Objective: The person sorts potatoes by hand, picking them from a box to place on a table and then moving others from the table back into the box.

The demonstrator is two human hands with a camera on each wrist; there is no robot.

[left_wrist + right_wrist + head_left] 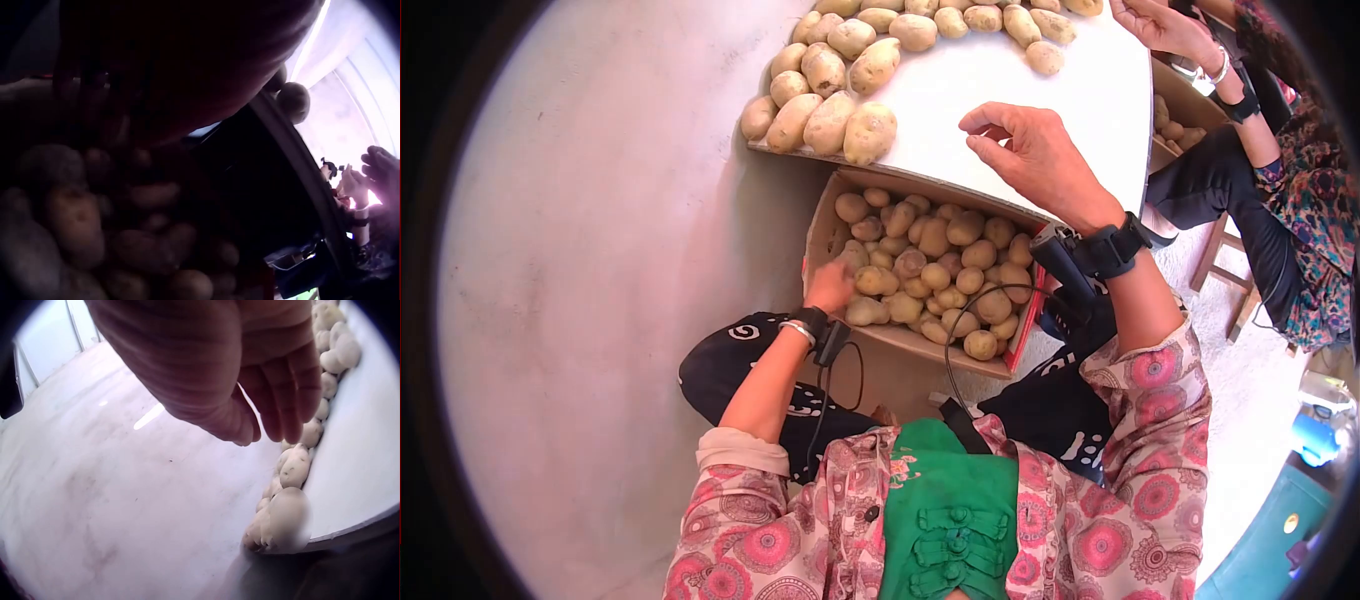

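Note:
My left hand (830,286) reaches over the near left side of a cardboard box (825,215) full of potatoes (934,237). Its fingertips are right at the potatoes along the left wall, and I cannot tell whether they grip one. The left wrist view is dark, with the hand (181,69) above the heaped potatoes (75,225). Over a white tabletop (960,90) hovers my right hand (1035,150), its fingers loosely bent and nothing between them. In the right wrist view this hand (250,369) overlaps a row of potatoes (295,467) along the table's edge.
Larger potatoes (828,124) are lined up along the table's left and far edges. At the right sits another person, whose hand (1165,28) is over the table, beside a second box of potatoes (1175,128). A cable (948,350) hangs across the box's near side.

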